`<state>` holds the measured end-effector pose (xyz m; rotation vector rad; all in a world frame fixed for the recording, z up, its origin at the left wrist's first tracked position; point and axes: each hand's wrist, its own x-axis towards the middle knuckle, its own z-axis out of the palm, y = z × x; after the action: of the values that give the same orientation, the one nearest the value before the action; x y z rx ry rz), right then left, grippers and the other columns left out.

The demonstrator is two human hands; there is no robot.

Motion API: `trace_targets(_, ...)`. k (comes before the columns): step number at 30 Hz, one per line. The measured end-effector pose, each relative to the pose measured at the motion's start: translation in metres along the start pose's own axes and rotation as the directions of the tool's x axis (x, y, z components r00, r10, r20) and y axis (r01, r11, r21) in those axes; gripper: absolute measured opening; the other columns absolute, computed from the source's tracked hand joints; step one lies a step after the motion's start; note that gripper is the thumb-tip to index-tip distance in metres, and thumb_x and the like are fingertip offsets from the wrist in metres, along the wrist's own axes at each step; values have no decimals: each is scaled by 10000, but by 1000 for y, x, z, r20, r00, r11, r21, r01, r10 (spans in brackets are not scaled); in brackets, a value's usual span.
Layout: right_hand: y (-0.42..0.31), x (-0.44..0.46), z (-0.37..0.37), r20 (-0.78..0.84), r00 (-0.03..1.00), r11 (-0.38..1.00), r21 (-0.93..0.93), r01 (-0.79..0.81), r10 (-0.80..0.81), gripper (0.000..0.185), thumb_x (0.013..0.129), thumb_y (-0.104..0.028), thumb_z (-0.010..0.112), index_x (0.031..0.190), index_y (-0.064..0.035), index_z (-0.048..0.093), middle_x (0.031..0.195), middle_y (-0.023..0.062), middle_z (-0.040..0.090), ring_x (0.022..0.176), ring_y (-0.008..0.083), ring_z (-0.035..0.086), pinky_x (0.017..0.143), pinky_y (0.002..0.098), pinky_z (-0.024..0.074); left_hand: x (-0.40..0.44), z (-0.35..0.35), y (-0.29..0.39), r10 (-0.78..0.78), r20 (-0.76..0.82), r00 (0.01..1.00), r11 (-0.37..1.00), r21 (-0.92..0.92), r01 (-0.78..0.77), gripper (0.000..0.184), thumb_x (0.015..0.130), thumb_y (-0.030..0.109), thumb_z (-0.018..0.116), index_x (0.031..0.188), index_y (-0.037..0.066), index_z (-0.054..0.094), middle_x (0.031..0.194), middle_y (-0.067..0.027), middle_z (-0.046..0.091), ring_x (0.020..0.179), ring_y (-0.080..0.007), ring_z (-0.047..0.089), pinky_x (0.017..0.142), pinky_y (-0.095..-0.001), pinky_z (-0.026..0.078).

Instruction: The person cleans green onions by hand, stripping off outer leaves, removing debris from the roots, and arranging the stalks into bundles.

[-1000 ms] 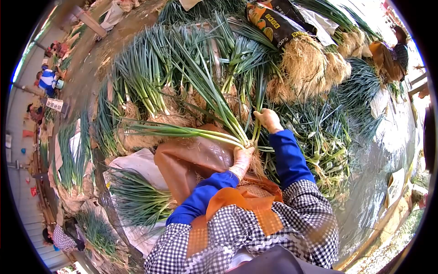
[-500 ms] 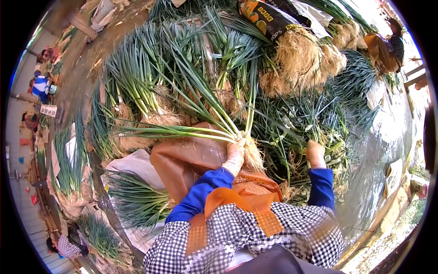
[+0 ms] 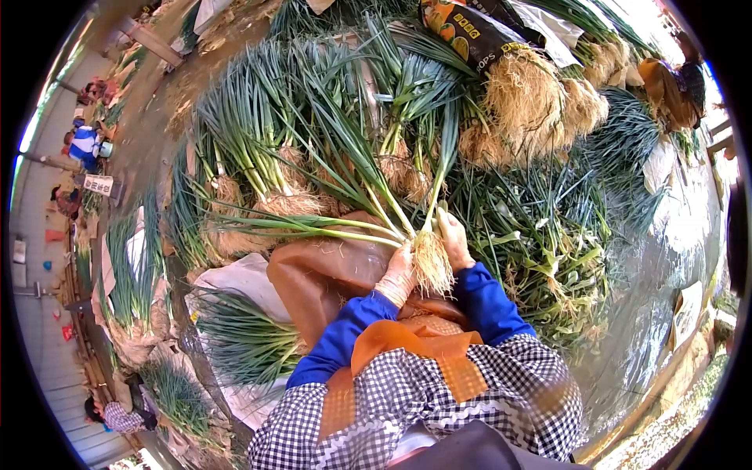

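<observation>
A bunch of green onions is held at the centre of the frame, roots downward. Its pale bases are gripped by the left hand. The right hand, seen over the heap of loose leaves at right half a second ago, has been brought back against the bunch's right side; whether anything is pinched by it cannot be told. Both hands are thus now engaged at the bunch. Wet, gleaming ground is noted at right. Rooted bundles are laid across the upper centre, with a brown sheet spread below. A printed bag is found at top, right of centre, and a small sign at left.
</observation>
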<state>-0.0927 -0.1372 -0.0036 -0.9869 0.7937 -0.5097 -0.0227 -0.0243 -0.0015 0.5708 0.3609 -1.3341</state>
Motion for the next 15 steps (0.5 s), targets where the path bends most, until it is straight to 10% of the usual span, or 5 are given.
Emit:
trace_targets(3,-35,-56,-43,436,879,738,-526,423,-192,243,927,-231,486,808,-50,595,661,-15,547,597,85,483,561,232,389,16,-19,3,-58,166,984,987,-138,81,214,912,175,465,1000,15,577,860,-110,624,753,-224,610,721,-350,516)
trace_targets(7,-99,-72,-107,174,913,797,-565,-214,369,265,870,-277,570,797,-26,613,658,20,600,615,131,544,552,260,432,9,-4,5,-37,-10,999,999,-35,37,232,900,179,505,1016,-11,571,842,-111,618,741,-228,612,718,-352,525)
trace_targets(9,-58,-43,-130,172,927,-182,-976,116,-333,354,806,-395,636,817,-42,633,706,119,633,661,258,605,639,367,486,14,-6,-4,-89,-36,995,994,-67,87,186,874,120,547,1012,-1,576,874,-99,616,777,-211,608,735,-335,522)
trace_targets(11,-69,-33,-66,96,964,442,-874,201,-249,429,774,-487,635,815,-60,634,715,130,633,693,283,620,657,375,488,20,-3,-15,308,-54,950,904,330,-274,202,837,27,569,1038,15,577,931,-88,614,847,-196,601,775,-316,512)
trace_targets(15,-66,-22,3,204,978,116,-973,197,48,476,797,-550,550,762,-82,633,692,127,625,697,315,621,638,392,482,18,-13,-22,454,10,891,744,546,-386,329,766,-76,559,1078,28,574,1008,-49,602,895,-159,576,815,-282,480)
